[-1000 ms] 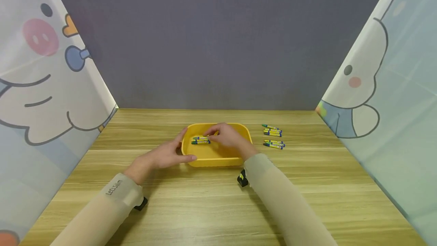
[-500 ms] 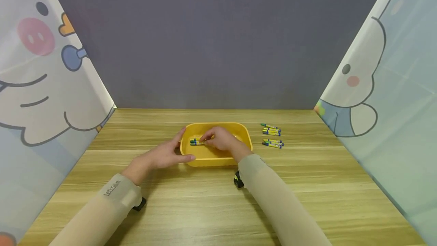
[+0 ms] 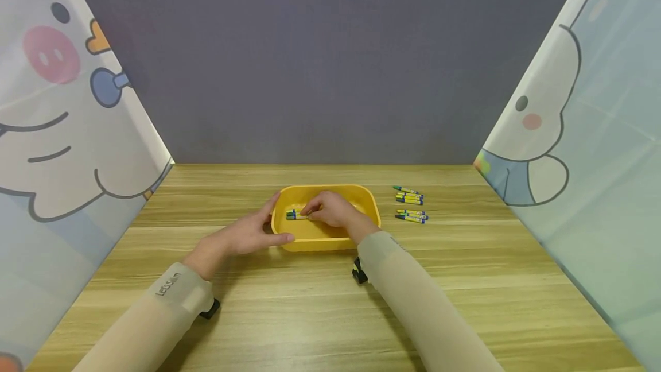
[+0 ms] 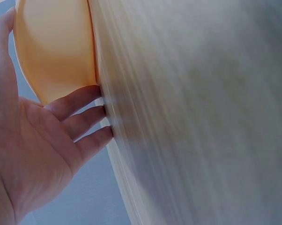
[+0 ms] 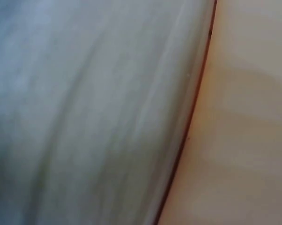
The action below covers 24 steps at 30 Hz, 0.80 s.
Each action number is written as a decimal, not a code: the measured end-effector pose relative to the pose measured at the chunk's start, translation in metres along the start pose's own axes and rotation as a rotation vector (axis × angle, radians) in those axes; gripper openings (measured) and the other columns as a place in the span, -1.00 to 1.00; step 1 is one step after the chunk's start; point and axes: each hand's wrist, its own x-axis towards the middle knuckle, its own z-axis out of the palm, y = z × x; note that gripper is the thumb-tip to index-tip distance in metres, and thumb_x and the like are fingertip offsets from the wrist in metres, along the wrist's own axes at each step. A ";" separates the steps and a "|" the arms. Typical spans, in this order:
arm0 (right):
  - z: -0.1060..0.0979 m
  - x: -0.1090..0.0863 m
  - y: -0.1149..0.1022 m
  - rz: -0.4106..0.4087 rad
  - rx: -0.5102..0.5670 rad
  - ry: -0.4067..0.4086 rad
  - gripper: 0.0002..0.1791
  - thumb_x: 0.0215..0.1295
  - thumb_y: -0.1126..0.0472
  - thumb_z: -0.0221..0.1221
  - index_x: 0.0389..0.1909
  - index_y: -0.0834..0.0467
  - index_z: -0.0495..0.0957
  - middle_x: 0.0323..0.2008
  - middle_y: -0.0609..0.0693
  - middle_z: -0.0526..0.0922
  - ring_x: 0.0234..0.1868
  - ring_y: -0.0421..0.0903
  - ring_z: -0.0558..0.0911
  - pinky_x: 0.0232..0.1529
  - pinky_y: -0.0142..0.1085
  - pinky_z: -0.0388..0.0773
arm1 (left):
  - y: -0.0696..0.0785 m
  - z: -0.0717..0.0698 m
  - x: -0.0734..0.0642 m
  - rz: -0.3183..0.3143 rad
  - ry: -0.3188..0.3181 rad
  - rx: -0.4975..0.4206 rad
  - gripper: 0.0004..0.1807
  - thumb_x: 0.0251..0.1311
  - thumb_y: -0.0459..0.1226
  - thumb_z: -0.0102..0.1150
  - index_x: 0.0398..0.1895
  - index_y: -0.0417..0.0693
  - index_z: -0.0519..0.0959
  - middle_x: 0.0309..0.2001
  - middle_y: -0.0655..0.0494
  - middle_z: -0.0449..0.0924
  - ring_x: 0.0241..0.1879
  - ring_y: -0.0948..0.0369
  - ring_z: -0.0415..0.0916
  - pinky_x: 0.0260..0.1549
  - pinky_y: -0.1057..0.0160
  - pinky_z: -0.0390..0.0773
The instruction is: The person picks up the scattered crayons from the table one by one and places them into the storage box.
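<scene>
A yellow plastic tray with rounded corners lies on the wooden table. My left hand spans its left end, the thumb by the front rim and the fingers fairly straight along the outer wall; in the left wrist view, this hand shows its palm and the fingertips touch the table beside the tray. Inside the tray, my right hand pinches the right ends of the short yellow crayons with dark tips, which lie side by side. Its fingertips hide part of them. The right wrist view shows only the tray wall and table.
Right of the tray, several more yellow-wrapped crayons lie on the table in a far group and a nearer group. A green-tipped crayon lies behind them. A grey panel stands at the back, with printed cloths at both sides.
My right hand has moved slightly left and lower over the crayons in the tray, covering more of them. My left hand stays at the tray's left end. The view has shifted slightly.
</scene>
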 end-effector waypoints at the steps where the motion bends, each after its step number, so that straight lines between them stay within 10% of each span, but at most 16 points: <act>1: 0.000 0.000 0.000 0.000 0.000 0.001 -0.80 0.54 0.27 0.35 0.02 0.01 0.89 0.05 -0.07 0.87 0.05 -0.09 0.72 0.23 -0.14 0.64 | 0.000 0.000 0.000 0.001 0.002 0.000 0.41 0.29 0.47 0.29 0.85 0.18 -0.40 0.64 -0.30 0.34 0.46 -0.16 0.53 0.46 -0.27 0.47; 13: -0.008 -0.006 -0.004 0.034 0.117 0.024 -0.76 0.55 0.24 0.34 0.13 0.05 0.84 -0.03 -0.04 0.81 -0.14 -0.11 0.59 -0.05 -0.27 0.58 | 0.001 0.001 -0.001 0.014 0.014 0.013 0.41 0.29 0.47 0.29 0.85 0.13 -0.38 0.64 -0.32 0.33 0.47 -0.18 0.52 0.47 -0.30 0.46; 19: -0.034 -0.024 -0.004 0.004 0.130 0.078 -0.72 0.59 0.17 0.32 0.20 0.07 0.81 0.10 -0.03 0.80 0.04 -0.08 0.62 0.12 -0.18 0.59 | 0.002 0.000 -0.001 0.005 0.015 0.029 0.40 0.28 0.50 0.26 0.85 0.19 -0.39 0.63 -0.28 0.35 0.48 -0.17 0.51 0.48 -0.32 0.43; 24: -0.063 -0.053 0.009 0.017 0.142 0.119 -0.72 0.61 0.12 0.31 0.21 0.03 0.81 0.15 -0.01 0.77 -0.18 -0.04 0.53 -0.11 -0.19 0.49 | 0.001 0.001 -0.001 0.001 0.015 0.016 0.41 0.27 0.48 0.29 0.85 0.20 -0.39 0.59 -0.27 0.42 0.46 -0.12 0.52 0.50 -0.29 0.42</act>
